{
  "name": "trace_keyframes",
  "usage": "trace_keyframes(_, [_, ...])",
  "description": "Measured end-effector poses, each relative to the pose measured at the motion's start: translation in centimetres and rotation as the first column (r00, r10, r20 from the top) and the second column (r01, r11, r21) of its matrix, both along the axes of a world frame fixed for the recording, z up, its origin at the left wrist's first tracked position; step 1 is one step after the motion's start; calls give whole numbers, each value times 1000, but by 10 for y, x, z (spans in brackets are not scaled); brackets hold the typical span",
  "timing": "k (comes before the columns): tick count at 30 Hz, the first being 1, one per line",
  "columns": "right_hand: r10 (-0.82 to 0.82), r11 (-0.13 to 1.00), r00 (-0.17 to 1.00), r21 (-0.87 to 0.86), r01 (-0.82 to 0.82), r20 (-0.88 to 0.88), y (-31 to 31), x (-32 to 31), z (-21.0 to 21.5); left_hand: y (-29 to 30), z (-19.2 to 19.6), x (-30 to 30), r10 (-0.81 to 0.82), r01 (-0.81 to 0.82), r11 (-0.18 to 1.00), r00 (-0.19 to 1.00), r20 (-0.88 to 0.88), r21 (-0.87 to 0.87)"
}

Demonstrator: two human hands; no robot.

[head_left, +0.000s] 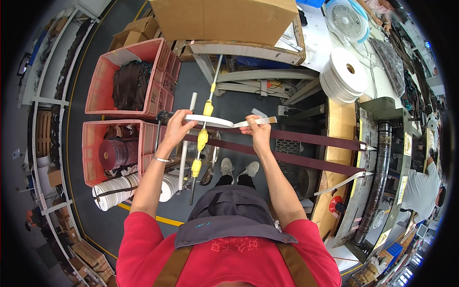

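My left hand (pixel 178 128) grips the left edge of a white roll of tape (pixel 213 121), seen almost edge-on. The roll is at a metal rod (pixel 216 76) wrapped with yellow bits (pixel 202 139); whether the rod passes through it I cannot tell. From the roll's right side a loose white strip (pixel 256 122) leads to my right hand (pixel 258 134), whose fingers pinch it near its end. Beneath my hands two burgundy bands (pixel 296 161) stretch rightward to a machine with a dark roller (pixel 377 182).
Two pink crates (pixel 143 71) stand at left; the nearer holds a burgundy roll (pixel 119 154). White rolls (pixel 114 192) lie below it. A cardboard box (pixel 224 19) sits on the far bench. Large white spools (pixel 342 76) and a fan (pixel 346 19) stand far right. Other people are at right.
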State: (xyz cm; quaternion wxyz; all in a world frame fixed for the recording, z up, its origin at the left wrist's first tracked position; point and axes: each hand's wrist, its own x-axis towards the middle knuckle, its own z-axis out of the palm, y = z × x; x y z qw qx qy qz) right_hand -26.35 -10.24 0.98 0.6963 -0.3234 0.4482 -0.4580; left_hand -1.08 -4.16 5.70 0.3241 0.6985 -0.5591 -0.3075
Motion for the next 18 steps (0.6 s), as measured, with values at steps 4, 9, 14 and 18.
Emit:
trace_keyframes(4, [-187,982,982,0,187,-38,5,-30,7,4,-4,8,4,-4,1000,1000,-15,21])
trace_keyframes(9, [-307,950,951,-68,305,-37,12,-89,31,4,8,18,-93,86,994,987,131,62])
trace_keyframes(14, [-288,955,956,-94,283,-49,23,-127,62,-30,66,-46,-64,111,966,977,202,-232])
trace_keyframes(18, [-182,976,983,-122,178,-24,39,-135,93,-60,82,-149,-550,553,832,817,-175,-33])
